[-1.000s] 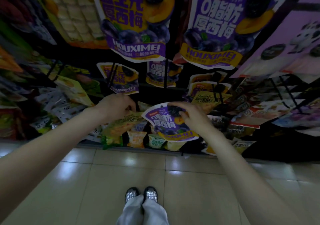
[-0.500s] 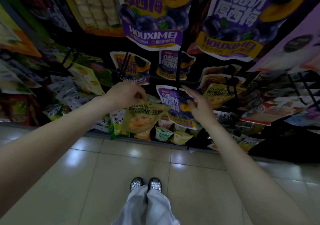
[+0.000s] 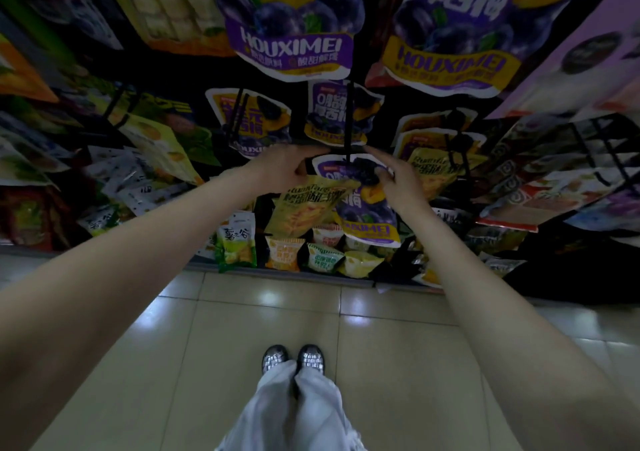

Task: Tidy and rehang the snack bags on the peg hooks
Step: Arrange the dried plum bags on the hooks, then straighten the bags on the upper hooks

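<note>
A purple prune bag [image 3: 365, 213] hangs tilted just under the tip of a black peg hook [image 3: 348, 121] at the middle of the rack. My right hand [image 3: 398, 183] pinches the bag's top right edge, with the index finger stretched toward the hook tip. My left hand [image 3: 284, 170] grips the top of a yellow snack bag [image 3: 304, 211], which dangles in front of and to the left of the purple bag. The purple bag's hang hole is hidden behind the hook tip and my fingers.
More purple prune bags [image 3: 341, 114] hang on hooks above and behind. Yellow bags [image 3: 436, 176] hang to the right, white and green bags [image 3: 156, 145] to the left. Small packets [image 3: 284, 253] fill the bottom shelf. A tiled floor [image 3: 242, 329] and my shoes [image 3: 292, 358] lie below.
Both hands have risen toward the hook tip. The left hand lifted the yellow bag out of the lower pile. The right hand brought the purple bag's top up under the hook.
</note>
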Motion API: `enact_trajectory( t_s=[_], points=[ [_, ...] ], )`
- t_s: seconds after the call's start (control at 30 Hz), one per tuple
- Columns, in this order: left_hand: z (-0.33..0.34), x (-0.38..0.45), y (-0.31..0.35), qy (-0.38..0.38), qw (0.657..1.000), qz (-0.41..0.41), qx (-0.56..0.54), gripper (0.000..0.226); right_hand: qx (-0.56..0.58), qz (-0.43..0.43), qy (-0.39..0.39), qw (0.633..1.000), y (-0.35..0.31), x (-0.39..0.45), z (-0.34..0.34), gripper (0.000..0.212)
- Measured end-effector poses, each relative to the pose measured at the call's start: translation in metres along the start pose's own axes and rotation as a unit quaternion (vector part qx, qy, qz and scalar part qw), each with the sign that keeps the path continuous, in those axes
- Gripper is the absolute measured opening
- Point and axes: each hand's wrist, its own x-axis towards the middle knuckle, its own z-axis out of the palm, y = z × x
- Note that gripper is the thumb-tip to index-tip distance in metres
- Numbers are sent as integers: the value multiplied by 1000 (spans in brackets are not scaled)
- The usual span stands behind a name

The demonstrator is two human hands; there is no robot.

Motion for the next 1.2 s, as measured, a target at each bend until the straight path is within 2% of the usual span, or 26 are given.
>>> enact_trajectory(
  t_s=[0.23, 0.37, 0.43, 0.6, 0.8, 0.93, 1.03, 1.13, 1.2],
  points=[
    [11, 21, 8, -66, 990, -5, 121, 58, 18, -10, 20, 1000, 11, 5, -8, 40],
    [14, 20, 14, -65, 985, 13, 160, 59, -21, -31, -36, 999, 9, 5, -11, 40],
    [17, 13, 15, -73, 985, 27, 156, 62, -26, -46, -49, 997, 10, 0, -11, 39],
    [14, 9, 10, -65, 987, 18, 148, 62, 28, -62, -13, 998, 9, 6, -12, 40],
    [18, 15, 10, -86, 984, -4, 157, 65, 37, -34, 11, 999, 10, 10, -3, 39],
    [21, 16, 6, -74, 987, 0, 146, 70, 25, -32, 9, 999, 7, 14, -5, 39],
    [22, 20, -1, -76, 990, -13, 117, 73, -21, -23, 42, 999, 2, 18, -1, 39],
    [20, 19, -12, -58, 995, -17, 81, 75, -48, 17, 83, 995, -9, 24, 6, 43],
    [14, 11, -13, -51, 997, -13, 64, 67, -53, 41, 83, 994, -15, 28, 10, 48]
  ],
)
